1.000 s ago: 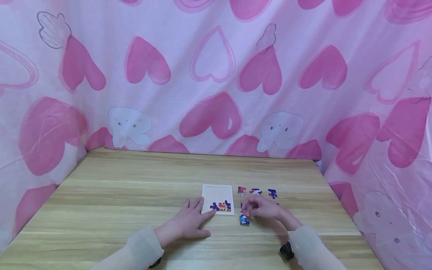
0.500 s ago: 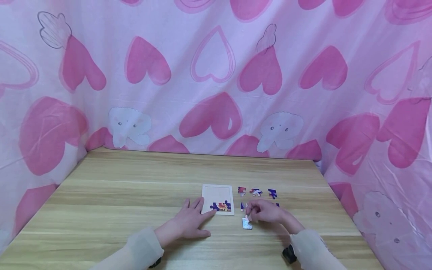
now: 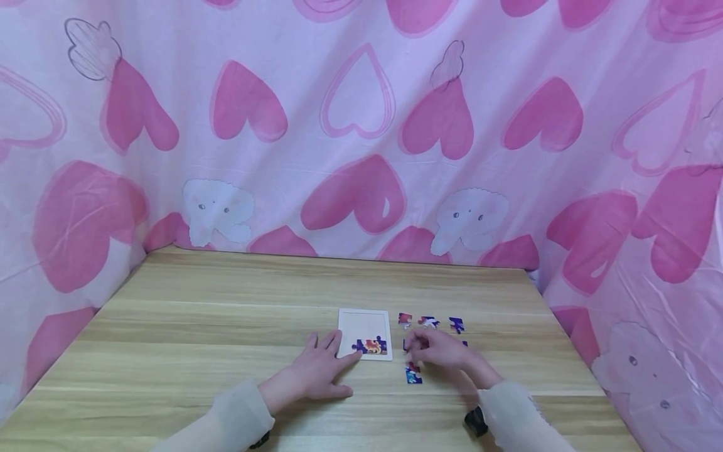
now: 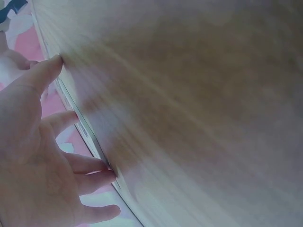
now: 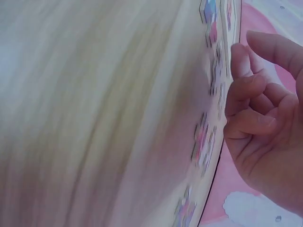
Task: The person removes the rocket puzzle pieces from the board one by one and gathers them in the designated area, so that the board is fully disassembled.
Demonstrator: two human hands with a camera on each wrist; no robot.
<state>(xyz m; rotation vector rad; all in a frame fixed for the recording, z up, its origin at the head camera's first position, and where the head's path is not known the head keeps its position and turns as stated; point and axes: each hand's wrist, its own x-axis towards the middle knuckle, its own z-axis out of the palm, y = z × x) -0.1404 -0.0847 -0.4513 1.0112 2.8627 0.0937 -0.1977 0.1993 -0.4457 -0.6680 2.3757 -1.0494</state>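
My left hand (image 3: 319, 369) lies spread on the table at the lower left of a pale puzzle tray (image 3: 363, 323), its fingertips at the tray's edge. Inside the tray, purple and orange jigsaw pieces (image 3: 373, 346) fill part of the bottom right. Right of the tray, my right hand (image 3: 440, 349) hovers with loosely curled fingers, thumb and index apart in the right wrist view, holding nothing. Just below its fingertips lies a red and blue jigsaw piece (image 3: 414, 376), picture side up. The right hand partly covers other pieces behind it.
Loose jigsaw pieces lie in rows right of the tray: a red one (image 3: 405, 319), a white and purple one (image 3: 428, 321) and a dark blue one (image 3: 457, 324) at the back. A pink heart-patterned curtain (image 3: 353, 188) encloses the wooden table (image 3: 226, 295).
The red and blue piece has shifted slightly right and toward the person. It looked pale and tilted half a second ago and now lies flat, the right hand off it. The left hand stays put.
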